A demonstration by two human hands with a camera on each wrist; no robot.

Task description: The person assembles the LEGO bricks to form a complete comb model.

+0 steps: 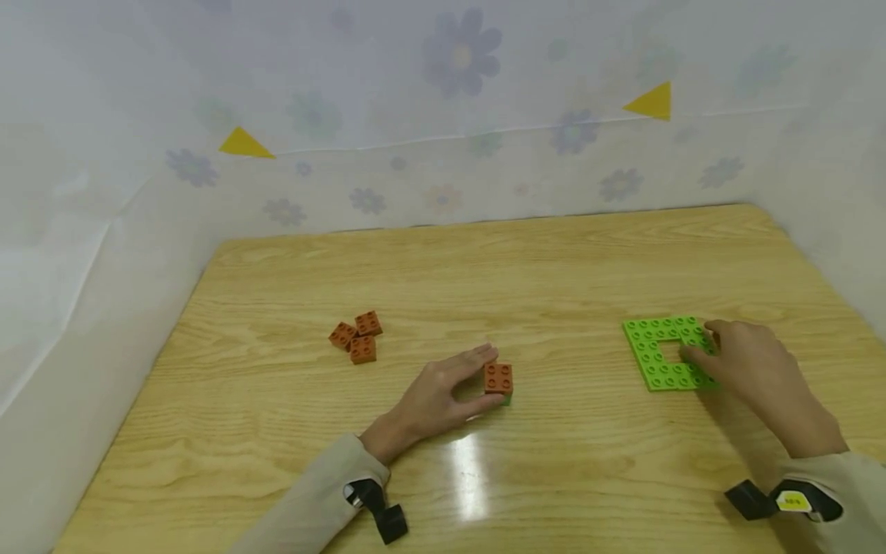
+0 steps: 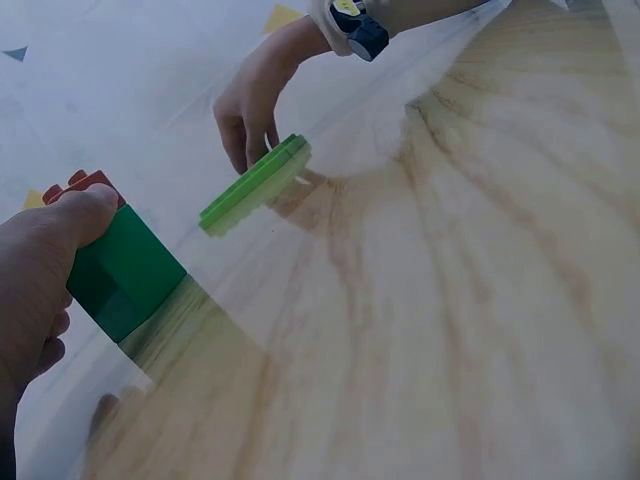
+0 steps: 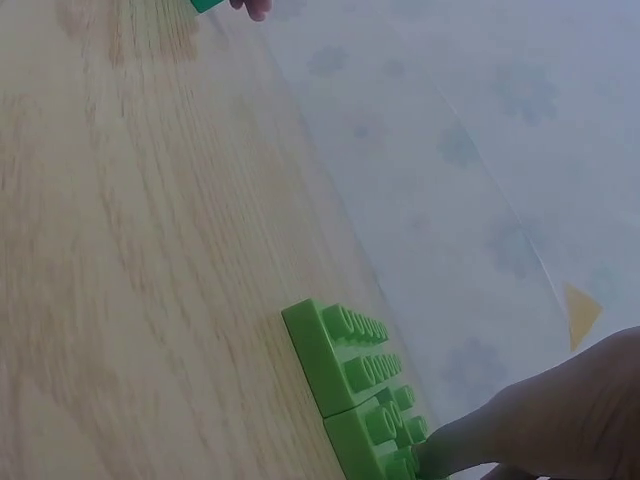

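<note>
My left hand (image 1: pixel 439 392) holds a small stack near the middle of the table, thumb on the near side and fingers on the far side. A reddish-brown four-stud brick (image 1: pixel 498 378) tops that stack. Below it is a taller dark green block (image 2: pixel 128 270), its base meeting the tabletop. Over on the right, my right hand (image 1: pixel 761 377) grips the right side of a flat, light green studded square frame (image 1: pixel 648 358). The thumb reaches over the studs to the frame's central opening, while the fingers are at its outer right edge. A seam between joined pieces (image 3: pixel 345 415) shows in the right wrist view.
Three loose reddish-brown bricks (image 1: pixel 363 349) lie clustered on the left of the wood-grain table (image 1: pixel 291 277). Behind the table hangs a white flowered sheet (image 1: pixel 443 165) with two yellow triangles (image 1: pixel 242 144) on it.
</note>
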